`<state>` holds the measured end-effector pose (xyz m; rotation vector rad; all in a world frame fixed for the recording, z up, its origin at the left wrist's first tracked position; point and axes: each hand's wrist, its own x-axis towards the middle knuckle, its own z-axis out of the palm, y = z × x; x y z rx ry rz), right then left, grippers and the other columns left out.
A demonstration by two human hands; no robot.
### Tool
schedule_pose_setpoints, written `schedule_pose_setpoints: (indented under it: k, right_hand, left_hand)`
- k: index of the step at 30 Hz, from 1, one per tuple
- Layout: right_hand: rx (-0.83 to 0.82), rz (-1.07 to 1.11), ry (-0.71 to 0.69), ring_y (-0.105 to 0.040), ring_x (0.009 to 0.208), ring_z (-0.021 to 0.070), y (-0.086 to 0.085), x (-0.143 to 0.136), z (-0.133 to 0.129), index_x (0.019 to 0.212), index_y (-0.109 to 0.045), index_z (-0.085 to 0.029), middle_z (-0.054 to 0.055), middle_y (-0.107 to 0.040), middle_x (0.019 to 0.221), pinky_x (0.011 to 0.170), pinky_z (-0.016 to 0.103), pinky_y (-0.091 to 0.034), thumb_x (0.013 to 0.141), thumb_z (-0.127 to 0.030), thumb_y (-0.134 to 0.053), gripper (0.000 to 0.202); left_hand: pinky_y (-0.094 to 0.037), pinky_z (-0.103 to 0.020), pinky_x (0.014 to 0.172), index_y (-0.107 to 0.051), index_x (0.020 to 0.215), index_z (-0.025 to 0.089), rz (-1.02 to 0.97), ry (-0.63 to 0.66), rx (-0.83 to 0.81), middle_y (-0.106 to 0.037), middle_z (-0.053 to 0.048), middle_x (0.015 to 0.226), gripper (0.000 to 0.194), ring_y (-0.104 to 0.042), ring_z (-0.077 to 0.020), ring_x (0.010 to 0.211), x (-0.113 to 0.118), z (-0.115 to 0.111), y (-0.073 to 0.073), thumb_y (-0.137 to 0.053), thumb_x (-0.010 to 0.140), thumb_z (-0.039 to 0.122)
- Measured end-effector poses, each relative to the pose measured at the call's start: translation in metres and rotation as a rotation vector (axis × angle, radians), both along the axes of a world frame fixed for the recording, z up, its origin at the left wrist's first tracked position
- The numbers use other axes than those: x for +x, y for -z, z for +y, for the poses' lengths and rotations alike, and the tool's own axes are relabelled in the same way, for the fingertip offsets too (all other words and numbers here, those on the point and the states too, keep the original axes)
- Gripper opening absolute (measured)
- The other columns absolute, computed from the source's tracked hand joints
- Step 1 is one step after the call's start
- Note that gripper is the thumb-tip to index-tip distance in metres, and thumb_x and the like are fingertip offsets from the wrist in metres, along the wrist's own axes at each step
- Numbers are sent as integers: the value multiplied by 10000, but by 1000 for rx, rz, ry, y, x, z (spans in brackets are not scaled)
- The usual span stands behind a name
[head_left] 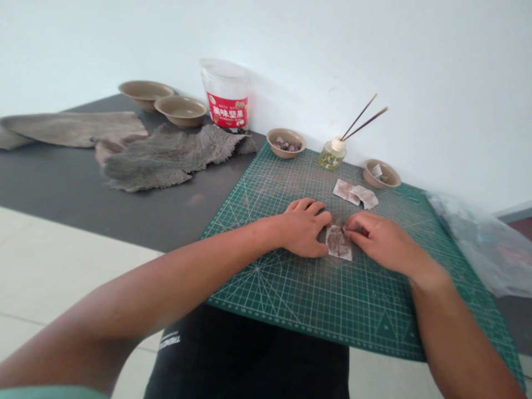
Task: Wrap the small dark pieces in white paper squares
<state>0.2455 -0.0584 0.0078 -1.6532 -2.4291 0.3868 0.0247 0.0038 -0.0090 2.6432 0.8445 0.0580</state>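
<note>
A small whitish sheet [339, 244] with brown smears lies flat on the green cutting mat [286, 288]. At its left edge my left hand [305, 227] rests palm down with the fingers apart, thumb and index finger touching the sheet. My right hand [374, 238] is closed in a pinch over the sheet's upper right corner. A small dark bit shows at its fingertips, too small to name. Just beyond the hands lie two more stained sheets [346, 190], partly overlapping.
At the back stand a bowl of small brownish pieces [286, 155], a reed diffuser [332, 154] with two sticks and a bowl with scraps [382, 180]. Leftward are a grey hide [166, 158], two bowls [180, 113] and a red-labelled bag [228, 105]. Clear plastic [482, 238] lies right.
</note>
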Motion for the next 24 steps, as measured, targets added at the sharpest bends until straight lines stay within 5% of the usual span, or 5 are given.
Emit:
schedule_pose_setpoints:
  k: [4,8,13,17,24]
  right_hand:
    - [-143,94,-129,-620,852,181,0,0,-2,872,-619,-237,16,-668,953,750,317,-464,948,-251,-568,93]
    - [8,33,12,-607,823,198,1,2,0,883,-603,-229,26,-650,919,729,339,-448,947,-253,-568,77]
    - [-156,98,-154,-616,870,188,1,-1,-2,872,-605,-237,23,-660,965,767,331,-471,955,-265,-569,95]
    - [-9,54,-12,-613,864,205,3,-2,-1,908,-608,-236,31,-654,953,773,357,-463,953,-258,-558,71]
    - [-73,81,-77,-618,888,195,3,1,0,900,-602,-240,28,-653,995,788,345,-470,964,-253,-532,95]
  left_hand:
    - [-217,-553,1165,-481,1270,232,5,16,-5,-304,-119,1579,588,-202,-388,1471,0,0,1,-555,811,591]
    - [-218,-561,1161,-467,1296,228,7,9,11,-300,-120,1581,595,-197,-392,1470,0,0,1,-550,817,571]
    - [-227,-555,1159,-479,1270,230,9,19,-1,-304,-123,1583,588,-205,-385,1468,0,0,0,-547,816,598]
    - [-232,-564,1155,-474,1290,224,-9,19,13,-309,-128,1576,600,-212,-390,1464,0,0,2,-544,817,586]
    - [-235,-549,1159,-480,1262,235,4,29,6,-313,-118,1577,577,-210,-390,1470,-1,0,1,-549,812,590]
